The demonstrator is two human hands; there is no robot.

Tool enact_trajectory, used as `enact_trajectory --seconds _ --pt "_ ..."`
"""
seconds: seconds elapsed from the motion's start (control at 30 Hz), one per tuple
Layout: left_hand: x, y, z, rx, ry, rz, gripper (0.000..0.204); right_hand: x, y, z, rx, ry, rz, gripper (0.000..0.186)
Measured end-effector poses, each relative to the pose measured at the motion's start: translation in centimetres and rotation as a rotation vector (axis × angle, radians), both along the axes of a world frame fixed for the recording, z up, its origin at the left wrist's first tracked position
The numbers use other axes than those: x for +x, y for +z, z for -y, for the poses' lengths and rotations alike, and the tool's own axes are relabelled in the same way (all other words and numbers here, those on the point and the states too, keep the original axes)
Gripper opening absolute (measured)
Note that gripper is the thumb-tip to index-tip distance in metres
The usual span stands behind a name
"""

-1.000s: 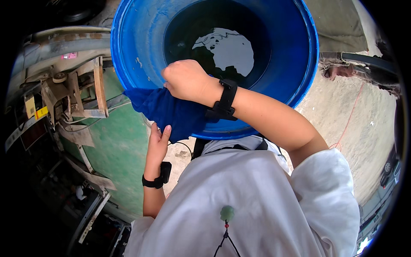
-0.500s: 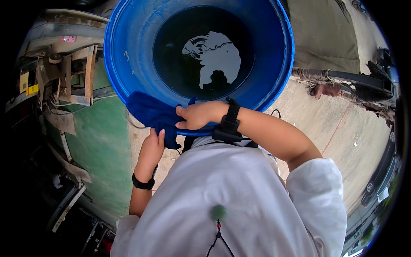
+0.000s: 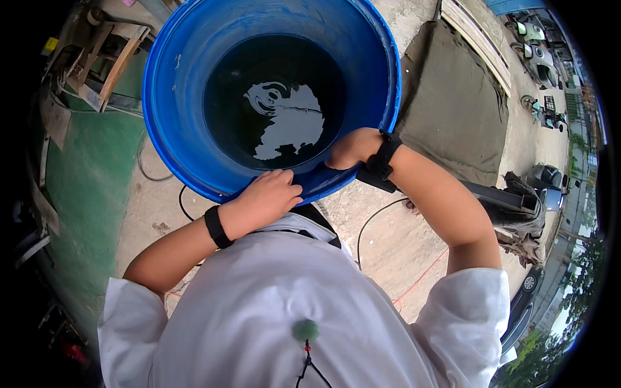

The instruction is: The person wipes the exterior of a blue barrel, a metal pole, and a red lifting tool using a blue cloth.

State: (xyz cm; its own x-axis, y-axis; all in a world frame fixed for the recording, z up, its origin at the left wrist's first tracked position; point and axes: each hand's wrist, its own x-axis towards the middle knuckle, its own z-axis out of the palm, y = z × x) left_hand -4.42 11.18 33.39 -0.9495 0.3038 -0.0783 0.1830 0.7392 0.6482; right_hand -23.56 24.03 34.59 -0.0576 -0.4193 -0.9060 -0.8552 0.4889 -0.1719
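Note:
A large blue plastic barrel [image 3: 162, 97] holds dark water [image 3: 229, 123] with bright reflections. A dark blue cloth [image 3: 314, 178] lies along the barrel's near rim, mostly covered by my hands. My left hand [image 3: 272, 194] grips the cloth at the front of the rim, fingers curled over toward the inside. My right hand [image 3: 352, 150] holds the cloth farther right on the rim, its fingertips partly hidden. I wear black straps on both wrists.
Concrete ground [image 3: 381, 246] carries thin cables and a red cord. Wooden and metal scrap [image 3: 113, 52] is at the upper left beside green flooring [image 3: 90, 174]. A grey-brown tarp [image 3: 453, 103], parked scooters [image 3: 537, 61] and cars [image 3: 517, 304] are to the right.
Both hands have moved right along the rim with the cloth. My left hand has come up onto the rim. The view has swung, showing more of the right-hand side.

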Motion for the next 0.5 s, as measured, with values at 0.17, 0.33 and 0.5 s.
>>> enact_trajectory --seconds 0.17,0.33,0.5 --pt "-4.9 -3.5 -5.2 0.108 -0.061 0.033 0.02 -6.0 -2.0 -2.9 0.04 0.235 -0.336 0.041" --pt "-5.7 -1.3 -4.9 -0.057 -0.103 0.311 0.018 -6.5 -2.9 -6.1 -0.373 0.568 -0.514 0.03" --pt "-2.5 0.5 1.4 0.011 -0.163 0.237 0.012 -4.5 -6.6 -3.4 0.006 0.191 0.053 0.021"
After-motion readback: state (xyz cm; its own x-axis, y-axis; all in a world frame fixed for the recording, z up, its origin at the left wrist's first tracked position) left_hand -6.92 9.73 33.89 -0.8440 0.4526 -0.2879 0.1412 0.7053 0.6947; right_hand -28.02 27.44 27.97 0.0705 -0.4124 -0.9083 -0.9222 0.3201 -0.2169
